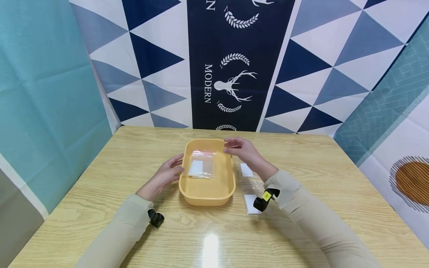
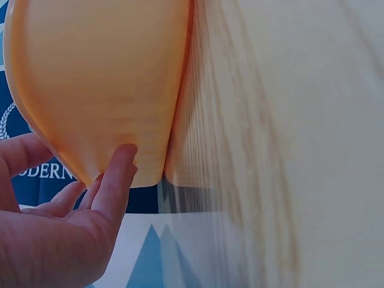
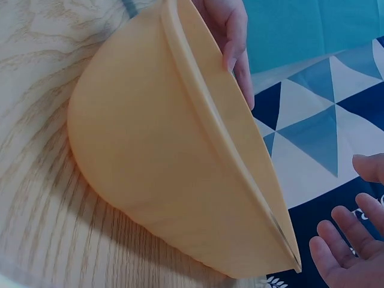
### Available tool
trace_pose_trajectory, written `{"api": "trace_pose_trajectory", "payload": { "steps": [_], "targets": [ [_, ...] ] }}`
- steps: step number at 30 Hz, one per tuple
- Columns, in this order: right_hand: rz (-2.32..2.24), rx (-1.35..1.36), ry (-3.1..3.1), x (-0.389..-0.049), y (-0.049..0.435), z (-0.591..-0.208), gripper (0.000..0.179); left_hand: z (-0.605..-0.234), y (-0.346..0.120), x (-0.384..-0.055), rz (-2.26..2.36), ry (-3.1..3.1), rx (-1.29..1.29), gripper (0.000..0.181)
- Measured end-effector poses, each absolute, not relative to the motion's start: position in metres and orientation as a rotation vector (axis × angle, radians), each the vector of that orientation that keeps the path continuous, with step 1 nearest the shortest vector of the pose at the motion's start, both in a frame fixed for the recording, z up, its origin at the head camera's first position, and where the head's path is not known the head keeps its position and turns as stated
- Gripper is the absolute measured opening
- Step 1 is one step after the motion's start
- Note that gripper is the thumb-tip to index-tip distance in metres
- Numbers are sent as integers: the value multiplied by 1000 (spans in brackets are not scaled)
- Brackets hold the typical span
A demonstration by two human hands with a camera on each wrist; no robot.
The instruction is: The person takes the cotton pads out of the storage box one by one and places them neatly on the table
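Observation:
A yellow-orange plastic bin [image 1: 207, 191] stands on the table. Inside it lies a clear zip bag [image 1: 208, 165] with a red strip at its mouth and a white piece in or under it. My left hand [image 1: 164, 175] is at the bin's left side; in the left wrist view its relaxed fingers [image 2: 117, 180] touch the outer wall near the rim. By the far right corner is my right hand [image 1: 242, 150], its fingers loosely extended; the right wrist view shows these fingers [image 3: 354, 240] apart from the bin.
Right of the bin, under and beside my right forearm, a white piece [image 1: 246, 169] and another white piece [image 1: 251, 204] lie on the table in clear bags. Patterned cloth [image 1: 157, 74] hangs behind the table's far edge. Wood-grain tabletop [image 1: 181, 238] surrounds the bin.

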State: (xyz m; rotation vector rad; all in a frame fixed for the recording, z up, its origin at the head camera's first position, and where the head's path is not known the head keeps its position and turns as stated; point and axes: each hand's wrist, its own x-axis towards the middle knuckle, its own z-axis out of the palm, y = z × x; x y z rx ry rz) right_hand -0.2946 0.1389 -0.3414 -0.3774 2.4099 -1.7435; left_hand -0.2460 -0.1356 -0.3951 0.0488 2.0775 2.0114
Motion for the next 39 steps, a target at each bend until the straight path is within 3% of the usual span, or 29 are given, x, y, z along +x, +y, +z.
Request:
{"api": "trace_pose_trajectory", "payload": {
  "steps": [27, 39],
  "targets": [
    [-1978, -254, 2211, -325, 90, -338, 44, -394, -136, -246, 2014, 2085, 47, 61],
    [-2055, -70, 2141, -338, 63, -346, 44, -395, -137, -246, 2022, 2076, 45, 61]
  ]
}}
